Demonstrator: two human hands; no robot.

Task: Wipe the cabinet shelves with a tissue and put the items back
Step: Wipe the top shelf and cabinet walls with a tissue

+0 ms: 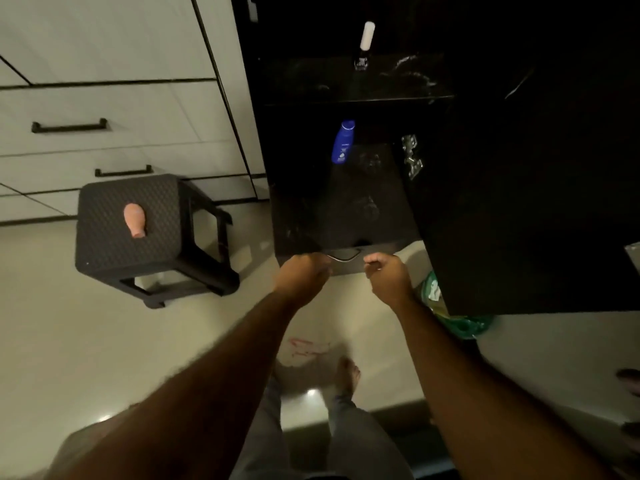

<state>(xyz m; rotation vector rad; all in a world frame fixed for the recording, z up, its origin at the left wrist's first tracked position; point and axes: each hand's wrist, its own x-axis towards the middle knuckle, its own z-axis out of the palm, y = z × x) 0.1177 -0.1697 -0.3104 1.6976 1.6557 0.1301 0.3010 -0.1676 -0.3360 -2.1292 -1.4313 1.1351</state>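
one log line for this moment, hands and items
left hand: curled at shelf edge | right hand: curled, tissue unseen | blue bottle: on shelf | pink bottle: on stool

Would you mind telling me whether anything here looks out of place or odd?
Two things stand out. A pink bottle lies on its side on the dark stool, away from the cabinet shelves, where a blue bottle and a white-capped bottle stand. On the floor there are reddish smears near the person's foot.
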